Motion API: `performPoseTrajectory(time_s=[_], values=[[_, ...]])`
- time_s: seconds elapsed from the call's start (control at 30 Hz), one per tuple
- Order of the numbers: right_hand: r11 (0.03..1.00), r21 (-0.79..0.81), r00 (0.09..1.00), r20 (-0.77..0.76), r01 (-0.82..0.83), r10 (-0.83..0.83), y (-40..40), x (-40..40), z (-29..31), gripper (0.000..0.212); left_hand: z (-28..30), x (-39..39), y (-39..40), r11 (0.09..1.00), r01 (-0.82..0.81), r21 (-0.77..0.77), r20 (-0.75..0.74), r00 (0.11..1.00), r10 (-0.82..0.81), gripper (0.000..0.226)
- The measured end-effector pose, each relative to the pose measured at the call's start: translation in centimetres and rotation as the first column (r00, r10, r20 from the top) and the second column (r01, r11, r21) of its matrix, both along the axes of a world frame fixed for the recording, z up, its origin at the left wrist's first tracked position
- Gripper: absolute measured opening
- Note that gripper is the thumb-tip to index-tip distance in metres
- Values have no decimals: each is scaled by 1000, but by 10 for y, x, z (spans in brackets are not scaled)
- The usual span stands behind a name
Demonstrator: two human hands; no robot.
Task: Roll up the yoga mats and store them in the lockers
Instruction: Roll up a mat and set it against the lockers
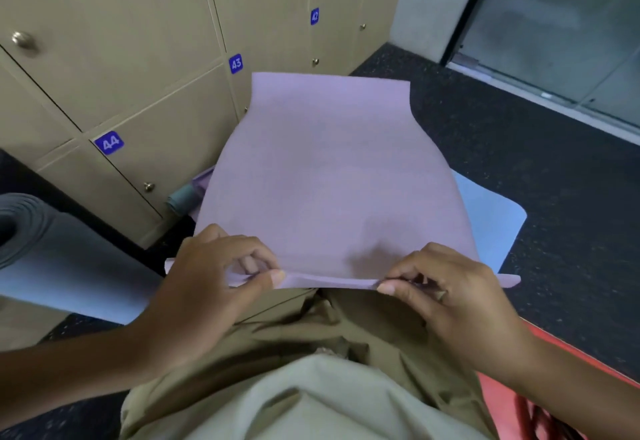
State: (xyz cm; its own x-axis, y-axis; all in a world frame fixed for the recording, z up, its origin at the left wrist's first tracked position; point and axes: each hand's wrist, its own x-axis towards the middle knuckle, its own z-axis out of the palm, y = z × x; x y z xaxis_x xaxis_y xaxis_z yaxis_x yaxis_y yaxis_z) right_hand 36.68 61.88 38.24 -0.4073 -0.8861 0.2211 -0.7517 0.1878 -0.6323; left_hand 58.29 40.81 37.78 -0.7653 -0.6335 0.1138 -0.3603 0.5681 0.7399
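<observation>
A lilac yoga mat (329, 169) lies flat on the dark floor, stretching away from me toward the lockers (114, 69). Its near edge is folded over into a thin lip. My left hand (214, 266) pinches that lip on the left, thumb on top. My right hand (440, 287) pinches it on the right. Under the lilac mat lies a light blue mat (485, 211), showing at the right. A rolled grey mat (45, 235) lies at the left.
Beige locker doors with blue number tags 41 to 44 and round knobs line the left and back, all closed. A small rolled teal item (183, 197) sits against the locker base. A red mat (554, 398) lies at lower right. A glass door (554, 24) stands far right.
</observation>
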Motion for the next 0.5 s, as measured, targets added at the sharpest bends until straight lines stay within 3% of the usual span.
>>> performPoseTrajectory(time_s=[0.13,0.23,0.4,0.5], values=[[994,105,983,178,34,-52,-10,-2,1,15,-6,-6,-2,994,-20,107,28,999,17,12],[989,137,934,345,47,-93,-15,-8,-1,16,-9,-11,-9,984,24,174,103,994,-43,16],[978,202,917,378,51,-126,-24,-18,-7,20,-18,-19,-21,948,82,308,113,986,-122,9],[981,180,930,346,66,-126,-30,-22,-13,22,-20,-20,-23,969,62,241,97,991,-87,17]])
